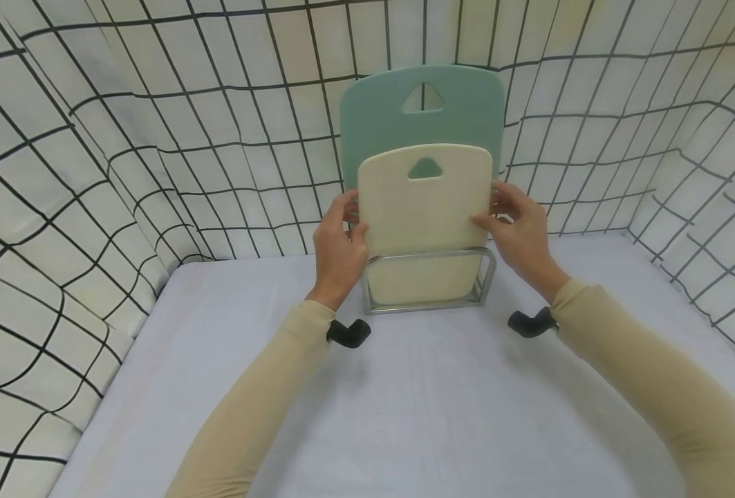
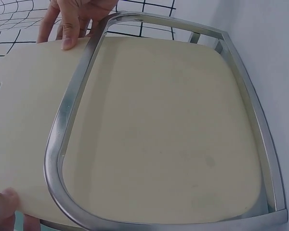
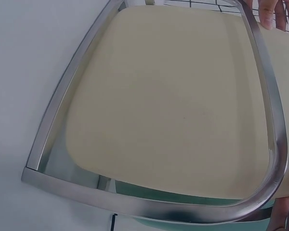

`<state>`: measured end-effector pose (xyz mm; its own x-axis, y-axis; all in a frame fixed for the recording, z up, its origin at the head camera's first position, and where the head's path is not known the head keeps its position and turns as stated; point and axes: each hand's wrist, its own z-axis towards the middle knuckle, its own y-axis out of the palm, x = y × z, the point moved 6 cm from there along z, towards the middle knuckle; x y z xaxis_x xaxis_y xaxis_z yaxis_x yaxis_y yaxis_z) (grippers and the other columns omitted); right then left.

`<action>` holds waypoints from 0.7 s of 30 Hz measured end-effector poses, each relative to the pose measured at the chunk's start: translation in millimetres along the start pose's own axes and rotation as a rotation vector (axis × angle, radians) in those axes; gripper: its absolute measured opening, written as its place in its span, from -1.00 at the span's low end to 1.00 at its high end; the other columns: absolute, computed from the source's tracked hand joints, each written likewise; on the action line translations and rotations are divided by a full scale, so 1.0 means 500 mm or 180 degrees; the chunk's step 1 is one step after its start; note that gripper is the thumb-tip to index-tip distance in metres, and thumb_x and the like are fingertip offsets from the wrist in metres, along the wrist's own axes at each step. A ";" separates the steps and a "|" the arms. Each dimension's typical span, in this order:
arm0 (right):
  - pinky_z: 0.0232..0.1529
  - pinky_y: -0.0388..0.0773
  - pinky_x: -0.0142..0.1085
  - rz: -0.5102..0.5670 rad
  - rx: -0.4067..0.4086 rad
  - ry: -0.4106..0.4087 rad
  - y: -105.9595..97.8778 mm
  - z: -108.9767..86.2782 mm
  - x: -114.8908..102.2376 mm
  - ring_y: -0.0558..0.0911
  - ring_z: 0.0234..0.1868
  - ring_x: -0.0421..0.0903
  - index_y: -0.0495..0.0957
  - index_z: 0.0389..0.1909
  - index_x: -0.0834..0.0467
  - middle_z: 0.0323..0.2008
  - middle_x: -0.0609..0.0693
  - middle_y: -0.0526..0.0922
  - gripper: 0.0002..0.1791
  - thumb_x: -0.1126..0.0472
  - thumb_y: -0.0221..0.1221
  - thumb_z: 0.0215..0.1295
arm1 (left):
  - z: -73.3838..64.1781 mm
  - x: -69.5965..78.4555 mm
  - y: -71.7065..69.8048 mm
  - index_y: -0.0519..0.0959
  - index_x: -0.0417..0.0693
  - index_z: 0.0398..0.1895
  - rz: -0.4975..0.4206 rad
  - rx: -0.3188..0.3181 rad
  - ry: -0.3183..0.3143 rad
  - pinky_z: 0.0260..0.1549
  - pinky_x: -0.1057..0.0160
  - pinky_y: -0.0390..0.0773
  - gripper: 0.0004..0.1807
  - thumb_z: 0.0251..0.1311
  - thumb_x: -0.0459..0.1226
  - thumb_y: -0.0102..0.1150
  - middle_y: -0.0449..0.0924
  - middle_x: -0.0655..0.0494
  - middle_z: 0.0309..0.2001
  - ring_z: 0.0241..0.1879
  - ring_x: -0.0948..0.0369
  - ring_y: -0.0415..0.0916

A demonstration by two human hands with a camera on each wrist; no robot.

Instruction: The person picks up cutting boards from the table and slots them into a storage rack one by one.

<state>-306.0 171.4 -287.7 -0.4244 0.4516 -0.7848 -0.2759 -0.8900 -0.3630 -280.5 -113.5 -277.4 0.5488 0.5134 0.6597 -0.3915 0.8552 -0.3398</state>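
A cream cutting board (image 1: 426, 207) with a triangular hole stands upright in a metal rack (image 1: 429, 309), behind its front frame. Behind it rises a larger green cutting board (image 1: 379, 117), also with a triangular hole. My left hand (image 1: 342, 249) grips the cream board's left edge, thumb on the front face and fingers behind. On the opposite edge my right hand (image 1: 519, 228) pinches the same board between thumb and fingers. The left wrist view shows the cream board's lower part (image 2: 164, 130) inside the rack's frame (image 2: 62, 125). In the right wrist view, the green board (image 3: 183, 195) shows beneath it.
A white-covered table (image 1: 442, 401) bears the rack near its back edge. Black wire grid panels (image 1: 243, 124) over pale cloth enclose the back and both sides. A black wrist mount (image 1: 350, 333) sits on the left wrist, another (image 1: 531, 323) on the right.
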 end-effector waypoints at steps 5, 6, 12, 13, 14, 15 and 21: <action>-0.09 0.58 -0.62 0.0030 0.0003 -0.0038 -0.002 0.003 0.003 0.61 -0.10 -0.41 0.51 0.39 0.01 -0.02 0.13 0.66 -0.35 0.37 0.36 0.28 | 0.001 0.000 0.003 0.51 -0.22 0.27 0.0025 0.0004 -0.0032 -0.16 0.09 0.73 -0.50 0.26 -0.60 0.10 0.70 -0.20 -0.01 -0.11 -0.03 0.60; -0.09 0.58 -0.62 0.0026 0.0000 -0.0054 -0.003 0.004 0.003 0.61 -0.10 -0.40 0.51 0.39 -0.01 -0.01 0.13 0.66 -0.35 0.36 0.36 0.28 | 0.000 0.000 0.004 0.51 -0.22 0.27 0.0034 0.0007 -0.0030 -0.17 0.09 0.73 -0.50 0.25 -0.60 0.11 0.71 -0.19 -0.01 -0.12 -0.02 0.60; -0.09 0.60 -0.63 0.0076 0.0000 -0.0111 -0.008 0.007 0.003 0.61 -0.08 -0.40 0.52 0.39 0.00 0.05 0.16 0.65 -0.35 0.38 0.37 0.27 | 0.000 0.003 0.005 0.53 -0.20 0.26 0.0107 0.0014 -0.0048 -0.23 0.12 0.67 -0.50 0.25 -0.58 0.14 0.73 -0.18 -0.01 -0.14 -0.03 0.63; -0.09 0.60 -0.63 0.0085 0.0002 -0.0108 -0.009 0.007 0.004 0.61 -0.08 -0.40 0.52 0.39 0.01 0.06 0.16 0.65 -0.35 0.38 0.37 0.27 | 0.000 0.003 0.005 0.53 -0.20 0.26 0.0116 0.0021 -0.0053 -0.23 0.12 0.68 -0.50 0.25 -0.58 0.15 0.74 -0.18 -0.01 -0.14 -0.03 0.64; -0.08 0.61 -0.62 0.0070 0.0004 -0.0103 -0.009 0.008 0.004 0.61 -0.09 -0.40 0.52 0.39 0.02 0.06 0.16 0.65 -0.35 0.38 0.37 0.27 | 0.001 0.004 0.006 0.53 -0.21 0.26 0.0115 0.0027 -0.0058 -0.23 0.11 0.69 -0.50 0.24 -0.58 0.15 0.74 -0.18 -0.01 -0.15 -0.03 0.64; -0.07 0.60 -0.63 0.0056 -0.0001 -0.0096 -0.010 0.008 0.005 0.61 -0.09 -0.40 0.52 0.38 0.01 0.06 0.15 0.65 -0.35 0.37 0.37 0.27 | 0.001 0.005 0.006 0.54 -0.21 0.26 0.0111 0.0036 -0.0059 -0.22 0.10 0.71 -0.50 0.24 -0.58 0.15 0.74 -0.19 -0.02 -0.15 -0.04 0.64; -0.08 0.60 -0.64 -0.0010 -0.0034 -0.0072 -0.011 0.005 0.008 0.61 -0.10 -0.39 0.51 0.40 -0.05 0.06 0.14 0.67 -0.33 0.34 0.39 0.27 | 0.005 0.013 0.003 0.55 -0.24 0.29 0.0078 0.0060 -0.0058 -0.18 0.06 0.75 -0.49 0.25 -0.58 0.14 0.73 -0.23 -0.02 -0.15 -0.06 0.66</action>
<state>-308.3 178.1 -287.5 -0.4430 0.4557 -0.7721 -0.2681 -0.8891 -0.3710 -279.4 -109.2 -271.7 0.5254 0.5325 0.6636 -0.4185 0.8408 -0.3433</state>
